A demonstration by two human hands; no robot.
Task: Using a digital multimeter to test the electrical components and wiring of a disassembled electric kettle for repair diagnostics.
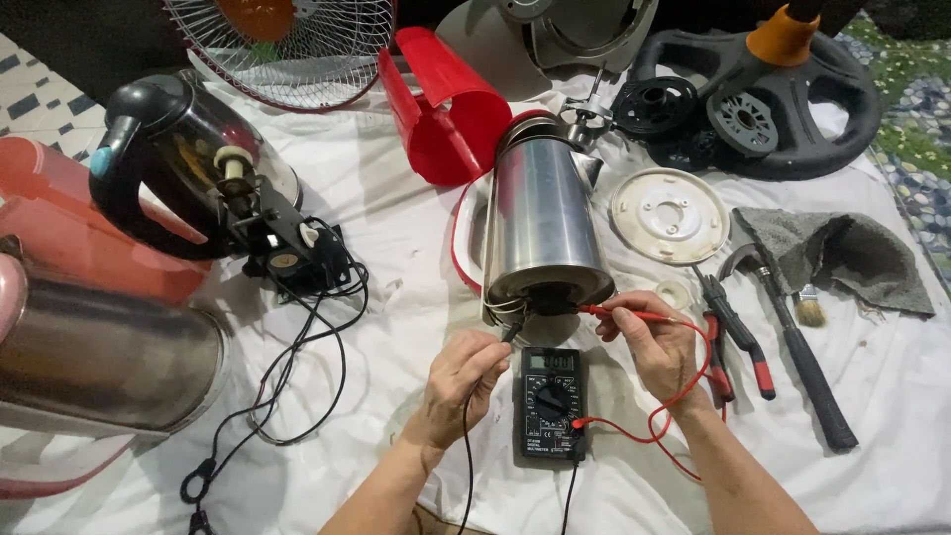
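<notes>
While resting on the white cloth (396,248), sitting nearest of all: a black multimeter (552,401), dial up, taken as the landmark. Just left of the multimeter, left hand (464,381) pinching the black probe (512,330), grip closed round it, tip pointing up at the base of the steel kettle (543,223). Just right of the multimeter, right hand (656,347) gripping the red probe (624,314), fingers closed on it, tip reaching leftward to the same kettle base. Red lead (684,396) looping from the multimeter round the right wrist. Directly beyond the multimeter, steel kettle lying on its side, open underside facing the meter. Right of the multimeter, lying side by side: red-handled pliers (738,337), a dark-handled hammer (792,337), a small brush (809,309) and a grey rag (842,253). Beyond and right of the multimeter, a white round base plate (669,213). Left of the multimeter, trailing black cord (287,386); further left and beyond, a black glass kettle (178,159). Far beyond the multimeter, a red plastic shell (451,109) and a fan grille (282,50).
</notes>
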